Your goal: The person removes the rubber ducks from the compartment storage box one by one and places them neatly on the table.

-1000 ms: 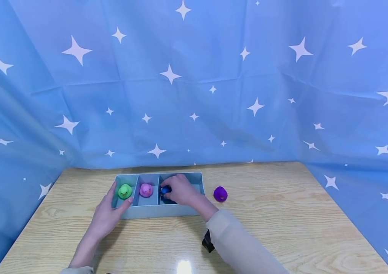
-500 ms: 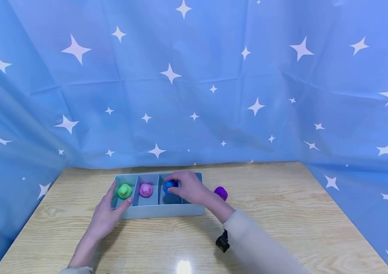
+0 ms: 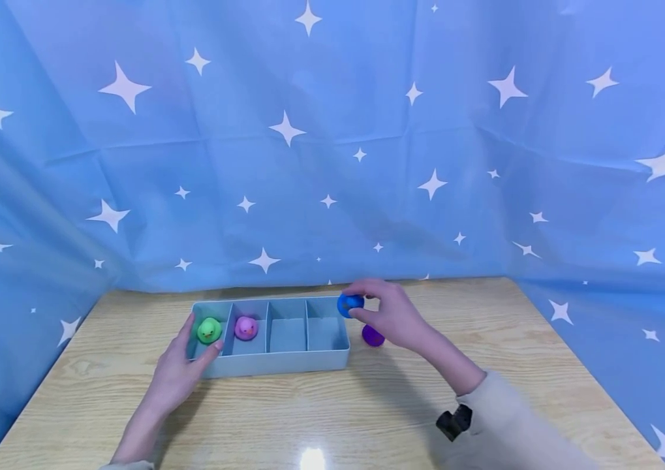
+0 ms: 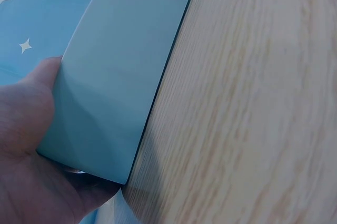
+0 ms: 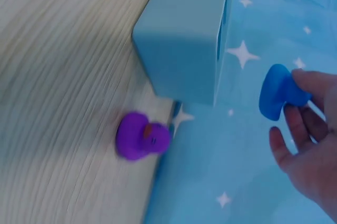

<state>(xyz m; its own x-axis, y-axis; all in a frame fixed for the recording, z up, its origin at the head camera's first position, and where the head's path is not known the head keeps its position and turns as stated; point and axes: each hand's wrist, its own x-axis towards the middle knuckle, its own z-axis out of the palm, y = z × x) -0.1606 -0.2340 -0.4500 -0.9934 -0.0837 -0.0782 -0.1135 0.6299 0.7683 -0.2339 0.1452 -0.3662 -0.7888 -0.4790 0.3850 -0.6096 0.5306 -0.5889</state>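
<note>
A light-blue divided box (image 3: 273, 363) stands on the table. My left hand (image 3: 175, 375) holds its left end, thumb over the front rim and fingers along the end wall. In the left wrist view, this hand (image 4: 31, 129) wraps the box's corner. A green rubber duck (image 3: 209, 331) sits in the leftmost compartment, a pink rubber duck (image 3: 246, 328) in the one beside it. Raised past the box's right end, my right hand (image 3: 393, 316) pinches a blue rubber duck (image 5: 276, 93) between thumb and fingers. Below that hand, a purple rubber duck (image 5: 139, 137) rests on the table.
Both right-hand compartments (image 3: 288, 333) of the box show bare floors. A wood-grain table (image 3: 262, 418) lies under everything. Blue cloth with white stars (image 3: 332, 143) hangs behind and at both sides. A small black device (image 3: 454, 422) is at the right sleeve.
My right hand has lifted the blue rubber duck out of the third compartment and carried it rightward, beyond the box's end. My left hand stays at the box's left end.
</note>
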